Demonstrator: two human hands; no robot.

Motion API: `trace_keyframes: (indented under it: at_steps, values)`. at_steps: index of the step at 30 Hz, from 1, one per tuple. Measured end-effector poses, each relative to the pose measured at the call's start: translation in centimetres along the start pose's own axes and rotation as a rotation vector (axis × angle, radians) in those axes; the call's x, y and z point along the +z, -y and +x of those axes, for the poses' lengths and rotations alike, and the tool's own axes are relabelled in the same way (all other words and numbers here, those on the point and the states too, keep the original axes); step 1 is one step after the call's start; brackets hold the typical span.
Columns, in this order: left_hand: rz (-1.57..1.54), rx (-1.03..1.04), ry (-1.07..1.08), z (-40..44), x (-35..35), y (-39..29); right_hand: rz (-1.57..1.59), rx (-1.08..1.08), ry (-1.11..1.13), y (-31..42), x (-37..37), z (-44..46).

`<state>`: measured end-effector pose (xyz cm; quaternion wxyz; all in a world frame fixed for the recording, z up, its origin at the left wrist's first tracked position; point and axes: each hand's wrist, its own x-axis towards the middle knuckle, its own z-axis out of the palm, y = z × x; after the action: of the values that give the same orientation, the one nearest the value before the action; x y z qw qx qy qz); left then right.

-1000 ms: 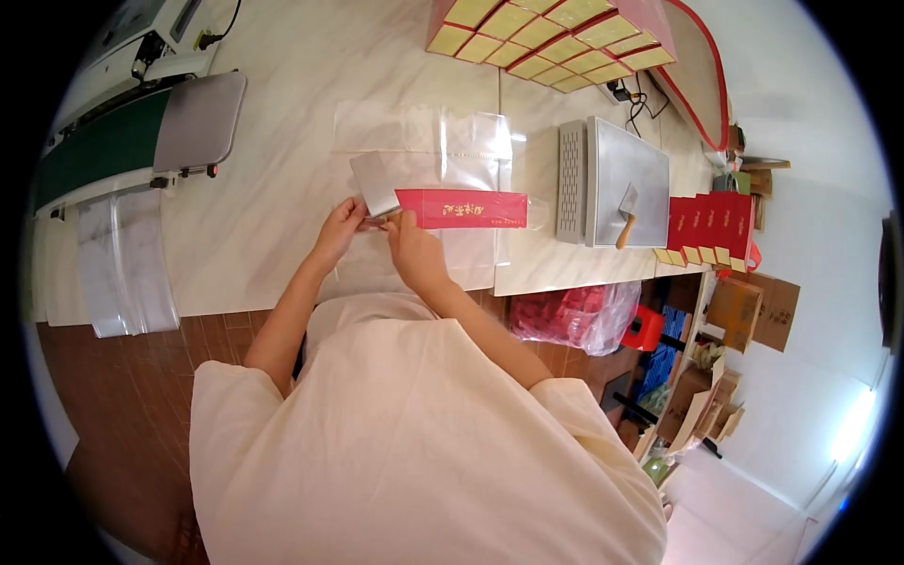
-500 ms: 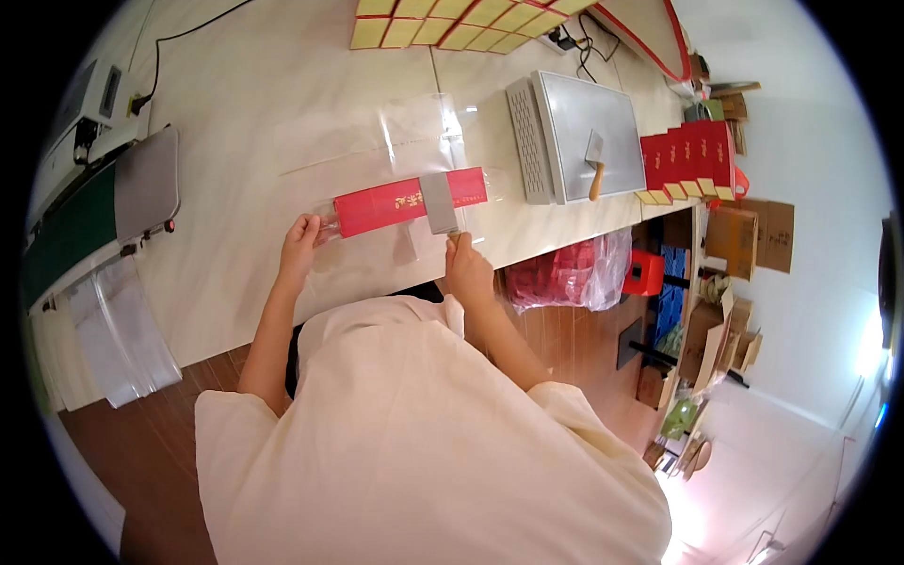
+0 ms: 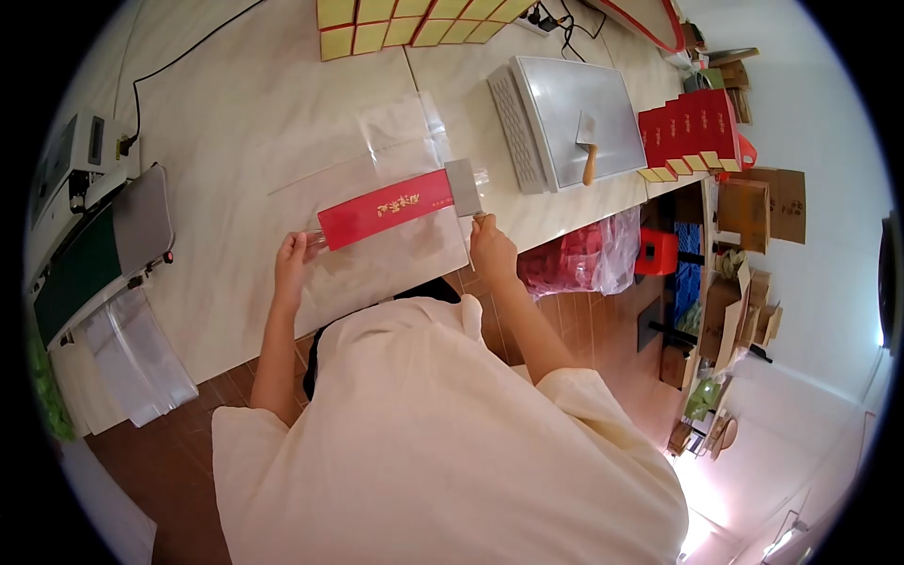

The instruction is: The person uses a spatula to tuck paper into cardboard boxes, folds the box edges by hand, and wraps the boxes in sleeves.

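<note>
A long red box [image 3: 381, 211] with gold lettering lies slantwise on the table, with clear plastic film around it. At its left end my left hand [image 3: 290, 264] pinches the gathered end of the plastic film [image 3: 315, 242]. My right hand [image 3: 492, 247] is closed around the handle of a scraper [image 3: 462, 186]. The scraper's flat, wide metal blade lies over the box's right end and hides that part. More clear film [image 3: 400, 137] is spread on the table just beyond the box.
A grey metal hot plate [image 3: 584, 89] stands at right, with a wooden-handled trowel [image 3: 589, 160] on top. Red boxes [image 3: 692, 127] stand behind it; yellow-ended boxes [image 3: 377, 33] are stacked at the far edge. A machine with a green belt [image 3: 80, 273] is at left.
The scraper in my right hand has slid right along the red box, from past its middle to its right end. My left hand still pinches the film.
</note>
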<state>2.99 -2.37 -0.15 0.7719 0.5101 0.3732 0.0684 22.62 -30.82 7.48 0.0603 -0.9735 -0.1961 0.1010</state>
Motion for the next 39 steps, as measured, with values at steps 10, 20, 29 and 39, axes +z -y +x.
trace_keyframes:
  at_steps: [10,20,29,39]
  values:
    - [-0.001,-0.046,-0.132,0.5,0.1,0.6,0.183,0.106,-0.254,-8.3,-4.8,6.3]
    - [0.136,-0.038,-0.310,-0.3,2.5,-1.7,-0.007,0.162,-0.159,-16.0,-6.3,22.1]
    - [0.217,-0.115,-0.354,-0.7,2.4,-2.1,0.560,-0.261,-0.196,-7.7,-1.0,16.3]
    - [0.221,-0.201,-0.427,-0.4,3.0,-3.9,1.328,0.112,0.397,-4.0,3.3,12.3]
